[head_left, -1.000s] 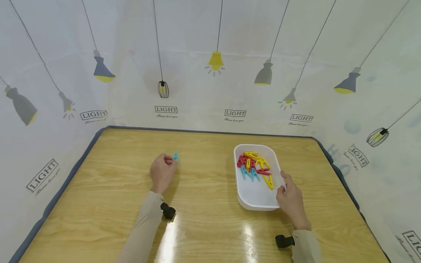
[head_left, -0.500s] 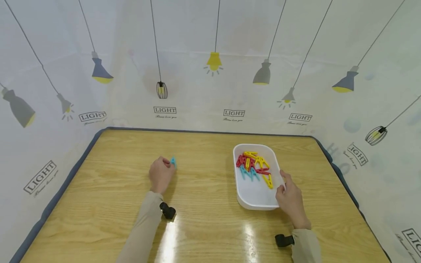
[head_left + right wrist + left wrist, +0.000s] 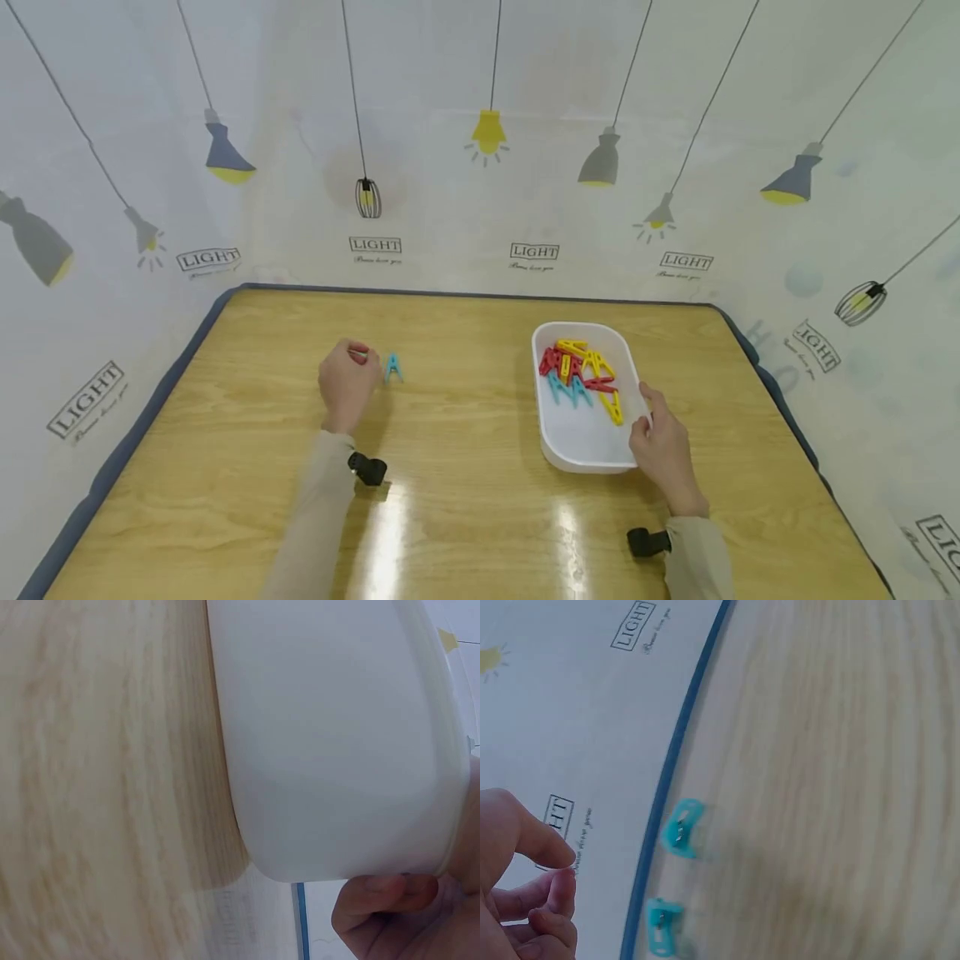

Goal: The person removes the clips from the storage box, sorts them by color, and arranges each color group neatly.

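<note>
In the head view, my left hand [image 3: 348,385] is held over the left part of the table, just left of a light-blue clothespin [image 3: 393,367] standing apart from it. The left wrist view has two teal clothespins [image 3: 681,829] [image 3: 662,926] on the table; beside them the left hand [image 3: 529,889] has curled fingers, thumb and forefinger tips meeting, nothing visible between them. My right hand [image 3: 666,454] grips the right side of a white box [image 3: 588,437] holding red, yellow and blue clothespins [image 3: 576,379]. Its fingers show at the box's wall [image 3: 337,772] in the right wrist view.
The wooden table [image 3: 465,500] has a dark blue edge trim [image 3: 480,294]. A pale curtain [image 3: 435,192] printed with lamps and the word LIGHT surrounds its back and sides.
My left hand has let go of the light-blue clothespin and moved left, leaving the clothespin on the table. The right hand and the box have stayed nearly still.
</note>
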The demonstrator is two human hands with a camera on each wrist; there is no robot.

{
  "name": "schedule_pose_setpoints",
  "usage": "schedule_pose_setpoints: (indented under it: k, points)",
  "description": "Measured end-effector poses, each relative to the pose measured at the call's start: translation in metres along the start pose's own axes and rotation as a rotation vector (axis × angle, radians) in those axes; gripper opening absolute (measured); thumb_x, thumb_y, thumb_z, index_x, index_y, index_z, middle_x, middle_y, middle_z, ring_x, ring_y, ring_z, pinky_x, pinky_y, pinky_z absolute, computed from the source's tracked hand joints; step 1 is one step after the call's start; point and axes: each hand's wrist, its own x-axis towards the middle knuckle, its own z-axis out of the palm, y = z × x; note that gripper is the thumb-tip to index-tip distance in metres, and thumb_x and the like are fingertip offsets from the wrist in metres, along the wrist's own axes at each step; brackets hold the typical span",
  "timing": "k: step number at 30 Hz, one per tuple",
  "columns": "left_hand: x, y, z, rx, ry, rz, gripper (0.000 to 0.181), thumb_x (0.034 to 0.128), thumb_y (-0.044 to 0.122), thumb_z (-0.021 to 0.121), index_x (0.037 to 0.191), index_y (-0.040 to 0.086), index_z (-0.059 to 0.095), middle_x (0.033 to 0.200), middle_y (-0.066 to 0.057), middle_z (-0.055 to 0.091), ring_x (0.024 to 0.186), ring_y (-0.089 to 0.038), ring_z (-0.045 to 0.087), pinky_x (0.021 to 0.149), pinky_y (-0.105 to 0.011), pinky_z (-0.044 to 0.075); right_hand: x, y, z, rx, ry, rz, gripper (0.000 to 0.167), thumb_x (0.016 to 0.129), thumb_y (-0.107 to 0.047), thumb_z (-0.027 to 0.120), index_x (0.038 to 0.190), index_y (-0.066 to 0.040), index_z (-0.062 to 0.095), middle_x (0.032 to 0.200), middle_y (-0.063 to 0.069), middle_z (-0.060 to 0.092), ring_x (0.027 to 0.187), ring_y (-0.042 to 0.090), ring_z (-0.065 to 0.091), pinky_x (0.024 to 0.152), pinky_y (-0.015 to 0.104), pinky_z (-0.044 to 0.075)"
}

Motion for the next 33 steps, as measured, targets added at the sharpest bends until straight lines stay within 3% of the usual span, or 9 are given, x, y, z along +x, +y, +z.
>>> schedule_pose_setpoints:
  k: [3,9,12,17,23,30,33]
  points:
    - [0.005,-0.001,-0.013,0.003,0.002,0.010,0.017,0.0929,0.018,0.061,0.096,0.004,0.069,0.080,-0.014,0.068,0.069,-0.030,0.064,0.063,-0.039,0.047,0.000,-0.002,0.002,0.004,-0.003,-0.005,0.054,0.096,-0.001,0.045,0.150,0.004,0.038,0.068,0.007,0.046,0.056,0.016,0.040,0.050,0.025,0.033]
    - [0.004,-0.003,-0.007,0.096,-0.265,0.015,0.022,0.0942,0.024,0.066,0.104,0.004,0.069,0.091,-0.011,0.069,0.075,-0.024,0.063,0.063,-0.032,0.047,0.000,-0.001,-0.003,0.003,-0.012,0.018,0.055,0.097,-0.002,0.044,0.151,0.003,0.037,0.070,0.008,0.047,0.058,0.017,0.042,0.051,0.026,0.034]
    - [0.000,-0.005,0.000,0.119,-0.328,-0.005,0.025,0.0923,0.023,0.068,0.107,0.003,0.068,0.096,-0.012,0.069,0.080,-0.025,0.064,0.066,-0.034,0.049,0.001,-0.002,-0.002,0.017,-0.039,0.040,0.055,0.098,-0.004,0.043,0.152,0.001,0.035,0.069,0.007,0.046,0.059,0.017,0.043,0.051,0.026,0.035]
    - [0.000,-0.005,0.008,0.151,-0.330,-0.013,0.022,0.0909,0.019,0.068,0.106,0.002,0.067,0.097,-0.013,0.070,0.081,-0.026,0.065,0.065,-0.034,0.051,0.001,-0.002,-0.001,0.015,-0.037,0.046,0.055,0.098,-0.004,0.042,0.152,0.000,0.036,0.070,0.007,0.047,0.060,0.018,0.043,0.052,0.027,0.035]
    - [-0.003,-0.003,0.010,0.176,-0.294,0.021,0.018,0.0897,0.012,0.068,0.104,0.002,0.067,0.093,-0.013,0.069,0.078,-0.026,0.064,0.066,-0.037,0.049,0.002,-0.001,-0.001,0.001,-0.019,0.027,0.055,0.097,-0.004,0.042,0.151,0.001,0.037,0.070,0.007,0.046,0.059,0.018,0.042,0.053,0.027,0.034]
    - [-0.004,-0.004,0.008,0.192,-0.277,0.043,0.019,0.0885,0.011,0.067,0.104,0.001,0.066,0.093,-0.014,0.068,0.078,-0.028,0.063,0.064,-0.038,0.049,0.002,-0.001,0.000,0.003,-0.027,0.035,0.055,0.098,-0.004,0.042,0.152,0.001,0.036,0.070,0.007,0.044,0.060,0.018,0.041,0.052,0.027,0.034]
    - [-0.002,0.004,0.002,0.175,-0.272,0.066,0.021,0.0899,0.014,0.067,0.107,0.001,0.066,0.095,-0.016,0.067,0.080,-0.030,0.062,0.065,-0.040,0.049,0.001,-0.001,0.000,0.011,-0.025,0.035,0.054,0.098,-0.004,0.042,0.152,0.001,0.036,0.069,0.006,0.043,0.059,0.017,0.041,0.052,0.026,0.034]
